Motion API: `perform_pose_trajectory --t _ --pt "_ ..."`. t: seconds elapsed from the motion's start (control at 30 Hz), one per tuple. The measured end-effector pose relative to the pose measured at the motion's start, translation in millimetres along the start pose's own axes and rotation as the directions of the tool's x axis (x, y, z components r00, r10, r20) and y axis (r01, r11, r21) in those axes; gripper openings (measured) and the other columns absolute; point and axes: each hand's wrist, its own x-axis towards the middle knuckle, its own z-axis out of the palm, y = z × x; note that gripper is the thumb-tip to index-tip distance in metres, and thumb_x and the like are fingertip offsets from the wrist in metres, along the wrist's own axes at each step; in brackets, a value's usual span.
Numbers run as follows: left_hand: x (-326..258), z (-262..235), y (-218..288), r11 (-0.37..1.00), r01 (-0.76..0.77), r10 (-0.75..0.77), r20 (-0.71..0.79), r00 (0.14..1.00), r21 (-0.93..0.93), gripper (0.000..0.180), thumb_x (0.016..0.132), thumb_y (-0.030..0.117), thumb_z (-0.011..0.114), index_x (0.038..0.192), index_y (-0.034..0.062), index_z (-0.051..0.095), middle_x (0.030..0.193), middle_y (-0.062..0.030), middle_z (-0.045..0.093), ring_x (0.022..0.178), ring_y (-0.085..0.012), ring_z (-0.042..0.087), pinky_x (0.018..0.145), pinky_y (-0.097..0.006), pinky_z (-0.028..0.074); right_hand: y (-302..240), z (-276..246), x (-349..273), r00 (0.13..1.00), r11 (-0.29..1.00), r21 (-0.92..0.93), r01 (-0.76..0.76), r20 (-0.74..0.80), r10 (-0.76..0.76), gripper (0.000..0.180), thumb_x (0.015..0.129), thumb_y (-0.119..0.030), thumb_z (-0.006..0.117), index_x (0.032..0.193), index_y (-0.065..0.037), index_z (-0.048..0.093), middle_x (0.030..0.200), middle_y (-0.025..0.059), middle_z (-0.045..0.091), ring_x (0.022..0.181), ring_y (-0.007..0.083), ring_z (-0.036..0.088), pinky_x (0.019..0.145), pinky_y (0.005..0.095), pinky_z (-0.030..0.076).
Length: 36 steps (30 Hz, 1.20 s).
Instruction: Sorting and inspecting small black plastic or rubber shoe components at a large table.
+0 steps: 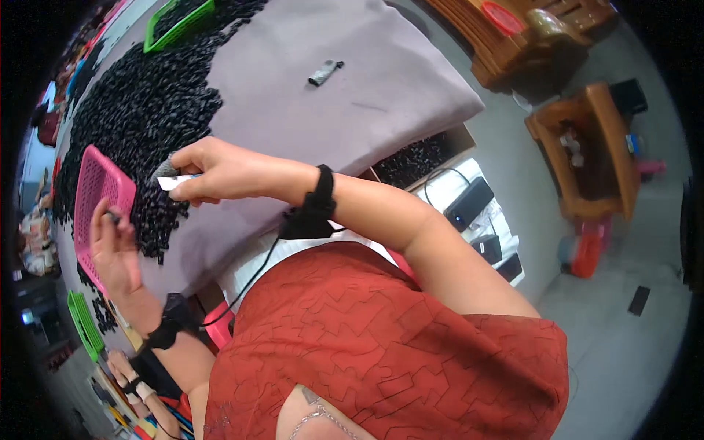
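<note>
My right hand [209,174] is closed, pinching a small flat white piece [176,182] between thumb and fingers. A grey wrap [163,170] shows at its fingertips. My left hand [116,253], slightly blurred, is raised beside a pink perforated basket [126,192]. Between its fingertips sits a small black piece [112,217]. Under and beyond both hands spreads a large heap of small black pieces [147,103] on a table covered in pale grey cloth [293,125]. Black bands with a cable circle both my wrists.
A green basket [180,26] stands at the far side of the heap, another green basket [86,325] at lower left. On the cloth lies a small grey roll [325,72]. At right are a box of black pieces [414,161], black devices [469,203] and wooden furniture [587,154]. Another person's hands [121,367] show lower left.
</note>
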Motion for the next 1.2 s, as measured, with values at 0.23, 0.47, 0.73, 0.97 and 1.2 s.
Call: perform_pose_trajectory --t 0.23,0.47,0.73,0.97,1.2 --pt "81.7 -123.1 4.1 0.871 -0.071 0.247 -0.309 0.918 0.487 0.027 0.092 0.012 0.063 0.117 0.0036 0.062 0.096 -0.0015 0.063 0.077 -0.0081 0.058 0.067 -0.019 0.049 59.0 -18.6 12.3 0.983 0.989 -0.145 -0.021 -0.182 -0.005 0.023 0.08 -0.019 0.066 0.095 -0.001 0.066 0.072 0.0055 0.063 0.063 0.0119 0.058 0.056 0.0295 0.047" --pt "116.3 -167.4 -26.4 0.578 0.009 0.182 -0.139 0.973 0.816 0.025 0.09 0.017 0.065 0.111 0.0038 0.066 0.088 0.0021 0.064 0.066 -0.0038 0.052 0.056 -0.017 0.041 56.8 -22.4 5.9 0.979 0.943 -0.326 -0.07 -0.205 0.002 0.033 0.077 -0.022 0.067 0.104 -0.003 0.067 0.082 0.0153 0.068 0.072 0.0249 0.065 0.067 0.0363 0.051" --pt "134.5 -216.5 -56.0 0.426 0.008 0.091 -0.051 0.995 0.905 0.026 0.09 0.011 0.063 0.114 0.0006 0.064 0.101 -0.0048 0.067 0.092 -0.0117 0.061 0.083 -0.023 0.047 66.0 -18.7 8.5 0.981 0.921 -0.39 0.003 -0.179 -0.079 0.032 0.077 -0.02 0.067 0.103 -0.002 0.067 0.079 0.0158 0.067 0.065 0.0251 0.065 0.061 0.0376 0.052" --pt "128.9 -193.5 -60.7 0.412 -0.034 0.088 -0.003 0.996 0.911 0.025 0.09 0.012 0.062 0.112 0.0013 0.066 0.101 -0.0042 0.068 0.089 -0.011 0.061 0.08 -0.023 0.047 62.9 -22.9 4.9 0.985 0.972 -0.203 -0.115 -0.151 0.085 0.025 0.078 -0.017 0.067 0.098 -0.001 0.067 0.071 0.0098 0.065 0.058 0.0181 0.061 0.053 0.0346 0.05" --pt "103.2 -146.9 -50.2 0.327 -0.1 0.386 -0.035 0.922 0.94 0.024 0.091 0.014 0.061 0.111 0.0025 0.068 0.098 -0.0036 0.068 0.086 -0.0094 0.059 0.077 -0.023 0.047 62.2 -19.9 7.4 0.988 0.957 -0.265 -0.119 -0.129 0.087 0.026 0.079 -0.017 0.067 0.1 -0.002 0.068 0.074 0.0093 0.067 0.065 0.0178 0.063 0.06 0.0337 0.051"
